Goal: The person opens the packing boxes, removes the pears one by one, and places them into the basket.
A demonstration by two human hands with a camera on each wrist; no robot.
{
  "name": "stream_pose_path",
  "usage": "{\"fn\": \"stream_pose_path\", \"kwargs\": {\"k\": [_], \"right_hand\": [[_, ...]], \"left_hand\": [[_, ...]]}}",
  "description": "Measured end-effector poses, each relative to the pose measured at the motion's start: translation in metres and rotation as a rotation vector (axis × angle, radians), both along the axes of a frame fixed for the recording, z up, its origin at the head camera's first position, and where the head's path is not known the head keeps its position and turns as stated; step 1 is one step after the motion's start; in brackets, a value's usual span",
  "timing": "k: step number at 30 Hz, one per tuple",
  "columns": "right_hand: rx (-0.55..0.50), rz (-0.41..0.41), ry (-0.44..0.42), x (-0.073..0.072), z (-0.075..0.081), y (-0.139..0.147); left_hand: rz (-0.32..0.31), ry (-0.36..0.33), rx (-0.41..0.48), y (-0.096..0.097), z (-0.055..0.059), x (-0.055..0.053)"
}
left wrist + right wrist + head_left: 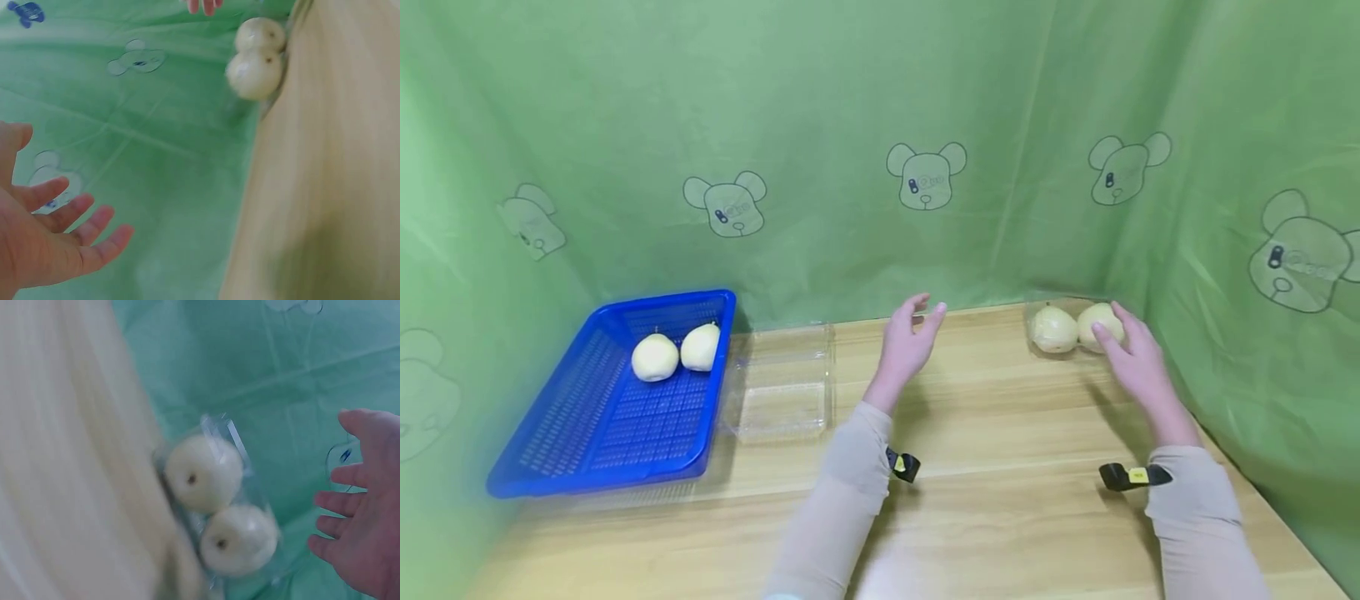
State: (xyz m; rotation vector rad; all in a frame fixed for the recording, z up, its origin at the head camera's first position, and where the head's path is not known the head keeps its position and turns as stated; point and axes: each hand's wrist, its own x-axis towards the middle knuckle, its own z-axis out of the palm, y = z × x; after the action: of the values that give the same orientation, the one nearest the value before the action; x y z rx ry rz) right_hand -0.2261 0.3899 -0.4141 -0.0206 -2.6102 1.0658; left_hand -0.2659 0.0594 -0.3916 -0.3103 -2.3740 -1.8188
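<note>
My right hand (1137, 354) is near the back right corner, fingers spread and empty. In the head view its thumb overlaps one pale yellow pear (1097, 321), but the right wrist view shows the hand apart from the fruit. That pear and a second pear (1052, 330) sit side by side in a clear plastic box (215, 428) by the green curtain. Over the middle of the table, my left hand (906, 342) is held with loosely bent fingers and nothing in it. Left of it stands another clear plastic box (782, 408) with no fruit inside.
A blue plastic basket (703, 442) stands at the left, holding a round pear (655, 358) and another pear (702, 347) along its right wall. Green curtain (820, 208) with bear prints encloses the wooden table (985, 500) at the back and both sides.
</note>
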Motion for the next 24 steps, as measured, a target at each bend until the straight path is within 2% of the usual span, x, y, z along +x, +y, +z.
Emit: {"fn": "stream_pose_path", "kwargs": {"k": [10,19,24], "right_hand": [[-0.147,-0.161,-0.025,-0.007,-0.026,0.019],[-0.327,-0.227,-0.103,-0.016,-0.031,0.027],[-0.415,-0.239,-0.156,-0.022,-0.034,0.031]], "left_hand": [[-0.023,-0.023,0.010,0.042,-0.013,-0.005],[-0.045,-0.123,0.020,0.066,-0.030,-0.007],[-0.040,-0.153,0.024,0.076,-0.034,-0.009]]}}
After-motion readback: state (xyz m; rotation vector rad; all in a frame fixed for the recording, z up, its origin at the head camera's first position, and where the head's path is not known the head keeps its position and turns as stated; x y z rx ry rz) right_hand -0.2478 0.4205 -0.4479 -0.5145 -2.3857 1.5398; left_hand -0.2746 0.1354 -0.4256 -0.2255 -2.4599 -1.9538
